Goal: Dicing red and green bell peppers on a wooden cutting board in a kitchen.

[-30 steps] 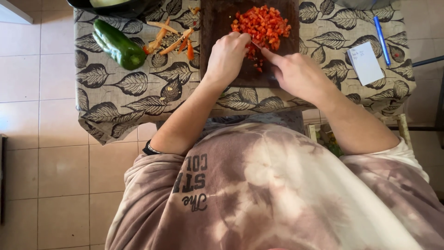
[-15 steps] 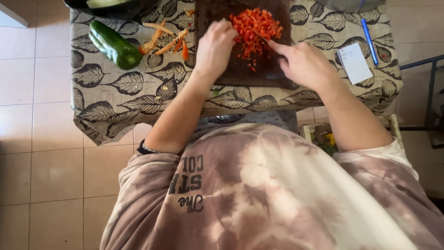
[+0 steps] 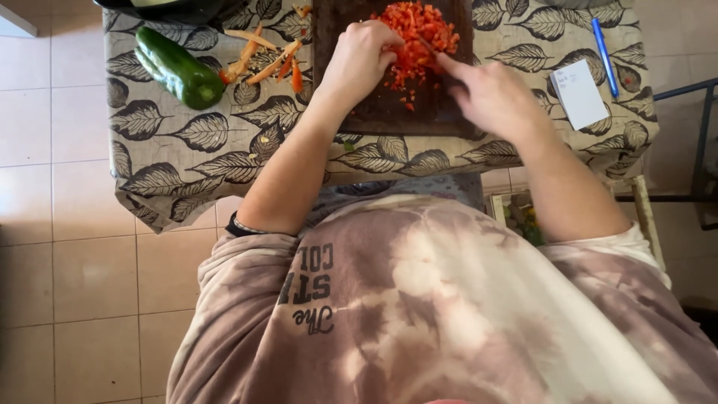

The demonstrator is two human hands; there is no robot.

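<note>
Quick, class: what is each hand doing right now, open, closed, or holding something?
Left hand: curled, fingertips resting on the chopped red pepper on the cutting board.
Right hand: closed on a knife, mostly hidden.

Dark wooden cutting board (image 3: 389, 112), matt and a bit rough. Soft cloth with leaf print (image 3: 187, 150) over the counter. Shiny, smooth green pepper (image 3: 178, 69). Wet-looking red pepper bits (image 3: 419, 30). Plain white paper pad (image 3: 580, 93). Smooth blue plastic pen (image 3: 604, 46). Smooth floor tiles (image 3: 60, 284).
</note>
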